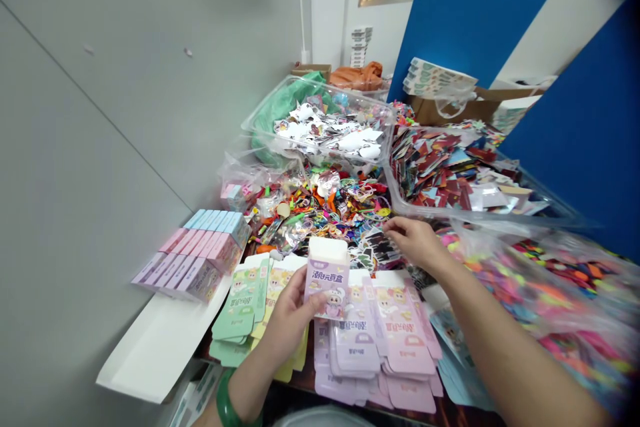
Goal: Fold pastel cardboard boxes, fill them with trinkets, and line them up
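A small purple box [327,280] with a cartoon figure and a raised white top flap is held upright in my left hand [293,313], its thumb across the front. Out to the right, my right hand [410,240] hovers at the edge of a pile of small colourful trinkets [325,200], near some black-and-white cut-outs [375,250]. Its fingers are bent together; whether anything is between them is too small to tell. Below the hands lie flat box blanks in green [235,307], yellow [277,287], purple [355,340] and pink [405,327].
Finished-looking boxes [195,253] stand in rows at the left on a white tray [160,340]. Behind are a clear bin of white cut-outs [325,133] and a bin of dark red cards [450,173]. Plastic bags of bright pieces [545,293] lie at the right, beside blue panels [480,13].
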{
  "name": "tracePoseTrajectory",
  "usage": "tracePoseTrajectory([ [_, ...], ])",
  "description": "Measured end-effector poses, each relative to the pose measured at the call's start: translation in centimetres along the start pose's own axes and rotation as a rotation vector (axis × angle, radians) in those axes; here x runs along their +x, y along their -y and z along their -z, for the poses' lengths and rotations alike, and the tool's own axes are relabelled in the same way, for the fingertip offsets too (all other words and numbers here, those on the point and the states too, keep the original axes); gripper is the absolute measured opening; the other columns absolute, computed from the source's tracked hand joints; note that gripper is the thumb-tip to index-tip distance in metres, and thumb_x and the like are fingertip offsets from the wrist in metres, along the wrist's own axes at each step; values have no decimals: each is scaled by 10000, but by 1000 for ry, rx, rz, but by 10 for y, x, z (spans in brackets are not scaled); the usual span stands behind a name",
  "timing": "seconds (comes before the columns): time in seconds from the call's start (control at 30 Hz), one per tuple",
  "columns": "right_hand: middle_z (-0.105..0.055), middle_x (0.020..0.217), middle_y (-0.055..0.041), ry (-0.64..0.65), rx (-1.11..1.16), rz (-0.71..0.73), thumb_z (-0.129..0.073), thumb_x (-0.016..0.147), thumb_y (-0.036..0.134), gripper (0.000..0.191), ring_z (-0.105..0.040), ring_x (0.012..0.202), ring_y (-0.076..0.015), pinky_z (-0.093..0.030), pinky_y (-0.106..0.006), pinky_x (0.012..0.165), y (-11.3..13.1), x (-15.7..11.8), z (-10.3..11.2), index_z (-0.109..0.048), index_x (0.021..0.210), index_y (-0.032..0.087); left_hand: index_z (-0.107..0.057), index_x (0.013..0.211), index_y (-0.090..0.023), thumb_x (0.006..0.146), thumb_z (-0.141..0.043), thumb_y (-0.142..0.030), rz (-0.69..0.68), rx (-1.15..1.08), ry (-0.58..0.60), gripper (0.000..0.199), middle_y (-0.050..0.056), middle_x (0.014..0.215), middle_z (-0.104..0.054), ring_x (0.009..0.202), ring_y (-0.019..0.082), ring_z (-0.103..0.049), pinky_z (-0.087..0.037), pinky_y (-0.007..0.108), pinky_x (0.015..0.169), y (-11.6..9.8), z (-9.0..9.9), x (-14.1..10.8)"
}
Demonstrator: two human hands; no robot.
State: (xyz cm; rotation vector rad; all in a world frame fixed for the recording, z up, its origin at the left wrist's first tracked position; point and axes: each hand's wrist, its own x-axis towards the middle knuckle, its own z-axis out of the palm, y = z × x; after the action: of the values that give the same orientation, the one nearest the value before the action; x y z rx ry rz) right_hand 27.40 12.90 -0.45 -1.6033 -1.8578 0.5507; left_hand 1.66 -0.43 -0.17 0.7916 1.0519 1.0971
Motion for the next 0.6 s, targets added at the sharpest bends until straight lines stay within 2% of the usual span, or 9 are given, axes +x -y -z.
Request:
tracePoseTrajectory([
  [0.2, -696, 697, -44, -151, 43, -96, -584, 714, 261, 141, -594, 632, -194, -432, -321, 618, -2, -2, 16, -704, 725, 189, -585, 1211, -206, 755, -752, -294, 4, 23, 29, 494, 89, 1184, -698, 1094, 264, -635, -509, 367, 917, -1, -3, 0],
  [0.3, -628, 602, -17, -235, 290, -188, -638, 677, 309, 136, -523, 531, -148, -394, -282, 515, 6, -5, 27, -668, 712, 181, -584, 1224, -212, 766, -743, -299, 15, 43, 38, 492, 86, 1169, -702, 1092, 268, -635, -515, 366, 902, 2, -2, 0],
  [0.4, -554, 539, 17, -253, 634, -274, -746, 586, 352, 227, -461, 463, -104, -348, -235, 433, 24, -15, 32, -642, 695, 181, -579, 1244, -227, 777, -733, -283, 9, 47, 53, 494, 75, 1167, -701, 1094, 266, -632, -520, 360, 890, 7, -3, 2],
  [0.47, -560, 562, 19, -269, 780, -279, -785, 564, 360, 274, -475, 469, -96, -356, -217, 422, 41, -25, 29, -648, 725, 184, -576, 1257, -235, 781, -728, -268, -2, 43, 69, 501, 68, 1179, -696, 1099, 264, -628, -517, 358, 899, 11, -5, 4],
  [0.6, -569, 579, 18, -255, 804, -196, -766, 631, 348, 222, -492, 496, -97, -378, -209, 432, 69, -48, 12, -664, 751, 192, -566, 1276, -228, 786, -718, -250, -14, 62, 109, 513, 66, 1246, -669, 1170, 272, -593, -477, 370, 975, 13, -11, 6],
])
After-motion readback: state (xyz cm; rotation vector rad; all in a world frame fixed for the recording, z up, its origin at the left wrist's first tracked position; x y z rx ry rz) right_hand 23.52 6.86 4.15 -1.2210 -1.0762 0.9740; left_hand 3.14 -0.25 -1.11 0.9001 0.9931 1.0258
